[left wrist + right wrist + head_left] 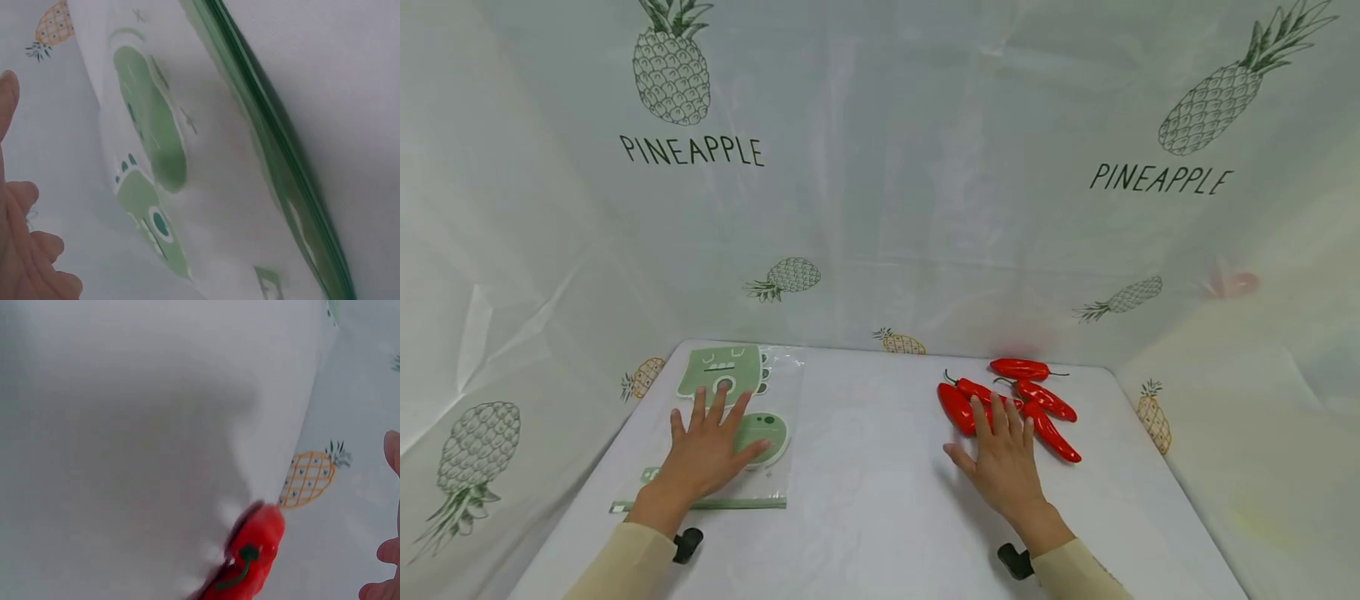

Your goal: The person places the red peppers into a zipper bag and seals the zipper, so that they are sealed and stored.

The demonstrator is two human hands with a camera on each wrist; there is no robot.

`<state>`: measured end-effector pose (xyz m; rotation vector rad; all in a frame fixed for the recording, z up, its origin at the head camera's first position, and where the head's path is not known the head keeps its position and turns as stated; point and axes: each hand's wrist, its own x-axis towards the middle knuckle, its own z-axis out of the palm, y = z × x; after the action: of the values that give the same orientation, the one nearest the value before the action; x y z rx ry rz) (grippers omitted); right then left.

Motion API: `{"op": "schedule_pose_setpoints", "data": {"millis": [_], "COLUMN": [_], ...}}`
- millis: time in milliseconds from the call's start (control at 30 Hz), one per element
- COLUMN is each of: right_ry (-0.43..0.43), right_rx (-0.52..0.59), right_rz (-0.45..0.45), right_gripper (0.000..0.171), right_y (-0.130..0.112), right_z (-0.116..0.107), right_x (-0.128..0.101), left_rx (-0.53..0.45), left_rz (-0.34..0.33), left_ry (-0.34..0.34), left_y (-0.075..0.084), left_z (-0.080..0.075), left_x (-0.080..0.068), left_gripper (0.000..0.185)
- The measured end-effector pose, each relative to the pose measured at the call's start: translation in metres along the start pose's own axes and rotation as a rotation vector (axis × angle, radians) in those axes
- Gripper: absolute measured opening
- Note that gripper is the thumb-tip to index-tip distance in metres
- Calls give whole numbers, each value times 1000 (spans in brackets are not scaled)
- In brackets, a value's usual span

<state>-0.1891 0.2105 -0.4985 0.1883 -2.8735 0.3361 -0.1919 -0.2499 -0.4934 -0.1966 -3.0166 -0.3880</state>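
Note:
Over the left side of the table, my left hand point(703, 454) is spread with its fingers straight, overlapping a clear zip bag point(782, 450) in the head view. The bag lies flat, printed with green cartoon shapes, its green zip strip point(275, 137) toward me. My right hand point(1003, 467) is also spread, fingers extended, and its fingertips overlap a small pile of red chili peppers point(1056, 433). Several shiny peppers lie there, some with dark green stems; one pepper point(256, 544) shows close in the right wrist view. Neither hand holds anything.
The white table point(865, 467) has bare surface between the bag and the peppers. A pale curtain point(910, 200) printed with pineapples stands behind it and along both sides. A black strap piece point(687, 545) sits at the left wrist, another point(1016, 561) at the right.

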Motion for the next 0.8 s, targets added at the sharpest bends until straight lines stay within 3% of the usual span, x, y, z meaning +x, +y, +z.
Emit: {"op": "schedule_pose_setpoints", "data": {"millis": [167,333,433,567,667,800], "right_ry": [11,-4,-47,-137,-204,-276], "right_rx": [33,38,17,-46,-80,-103], "right_rz": [-80,-170,-240,-361,-450,-510], "right_gripper": [97,87,82,79,76,72], "right_y": [-26,-63,-91,-126,-147,-159], "right_z": [8,16,26,44,55,63], "right_x": [5,17,20,16,9,1], "left_rx": [-17,-41,-50,-52,-29,20], "left_rz": [-18,-73,-111,-141,-135,-72], "left_ry": [-16,-62,-106,-216,-257,-201], "left_y": [-20,-52,-73,-90,-85,-53], "left_z": [-2,-3,0,10,16,17], "left_x": [-9,-21,-28,-38,-43,-41], "left_gripper": [98,102,105,109,111,109]}}
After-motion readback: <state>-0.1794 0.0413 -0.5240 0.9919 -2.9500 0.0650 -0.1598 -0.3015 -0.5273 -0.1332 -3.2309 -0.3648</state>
